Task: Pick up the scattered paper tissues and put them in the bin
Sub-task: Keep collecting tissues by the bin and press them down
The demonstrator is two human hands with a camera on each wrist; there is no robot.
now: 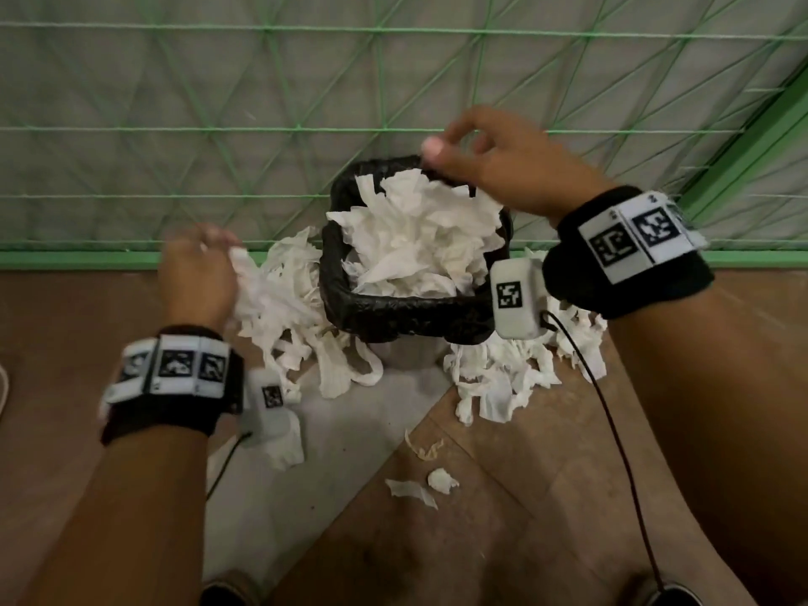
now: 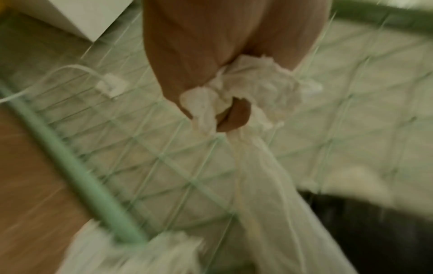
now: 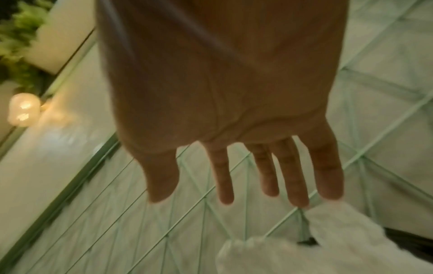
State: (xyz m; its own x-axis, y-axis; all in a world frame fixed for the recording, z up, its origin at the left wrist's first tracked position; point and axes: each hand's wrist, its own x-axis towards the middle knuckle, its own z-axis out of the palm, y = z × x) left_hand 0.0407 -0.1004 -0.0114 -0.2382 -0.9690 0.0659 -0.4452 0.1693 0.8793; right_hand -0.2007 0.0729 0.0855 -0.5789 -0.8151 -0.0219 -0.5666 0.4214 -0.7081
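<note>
A small bin (image 1: 393, 314) lined with a black bag stands on the floor, heaped with white paper tissues (image 1: 419, 238). My left hand (image 1: 196, 277) is just left of the bin and grips a bunch of tissues (image 1: 262, 290) that trails down to the pile there; in the left wrist view the fingers curl round the tissue bunch (image 2: 246, 96). My right hand (image 1: 494, 168) hovers over the bin's far right corner with fingers spread and holds nothing. In the right wrist view its fingers (image 3: 290, 176) hang straight above the tissues (image 3: 328, 246).
More tissues lie on the floor left of the bin (image 1: 315, 360), right of it (image 1: 516, 373), and in small scraps nearer me (image 1: 419, 483). A green net fence (image 1: 306, 124) with a green base rail (image 1: 87, 258) runs behind the bin. A cable (image 1: 612, 430) hangs from my right wrist.
</note>
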